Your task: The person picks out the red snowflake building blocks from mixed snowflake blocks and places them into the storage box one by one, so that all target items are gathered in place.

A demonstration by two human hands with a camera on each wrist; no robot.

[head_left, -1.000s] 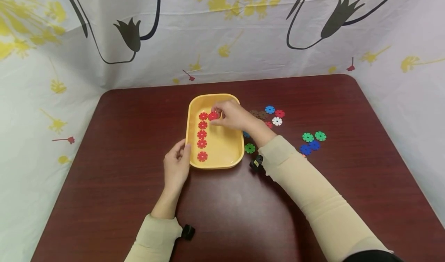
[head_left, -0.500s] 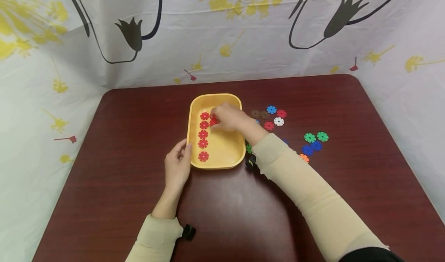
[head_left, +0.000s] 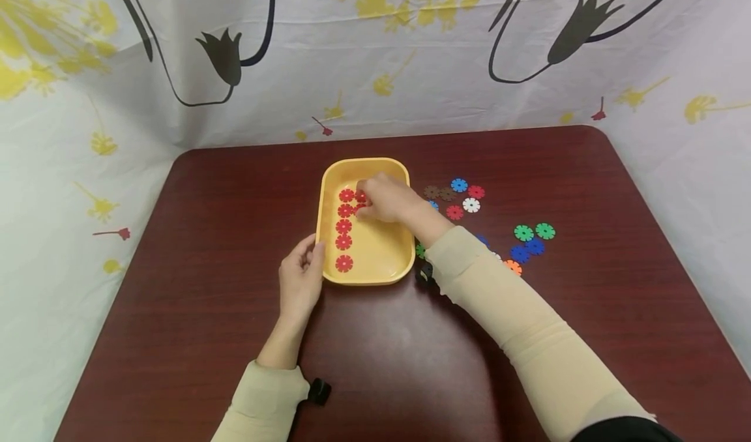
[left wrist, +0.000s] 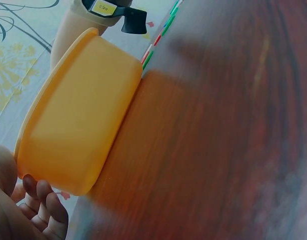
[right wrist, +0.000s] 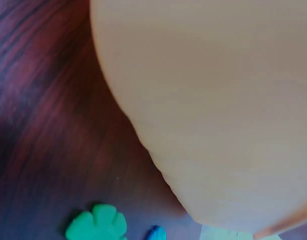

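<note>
At the near side, the left hand [head_left: 300, 279] rested on the dark red wooden table [head_left: 193, 298], its fingers loosely curled against the near left corner of the shallow yellow plastic tray [head_left: 405, 246]; the left wrist view showed the fingertips [left wrist: 46, 212] touching the tray's outer wall, steadying rather than gripping it. Within the tray, five red flower-shaped plastic discs [head_left: 343, 228] lay flat in a column along the left side, the nearest one set slightly apart from the rest. Further in, the right hand [head_left: 387, 199] was lowered over the upper part of the tray, its fingers drawn together on a sixth red disc [head_left: 360, 198] beside the top of the column; whether that disc already touched the tray floor could not be determined. In my judgement, sound placement would call for setting the disc flat, clear of its neighbours, and parting the fingers without dragging it, while the left hand kept the tray from sliding. Beyond the tray to the right, loose discs lay on the table, green [head_left: 523, 233], blue [head_left: 459, 185], white [head_left: 471, 205] and brown [head_left: 431, 192] among them. A floral-patterned cloth backdrop [head_left: 375, 57] closed the far side.
</note>
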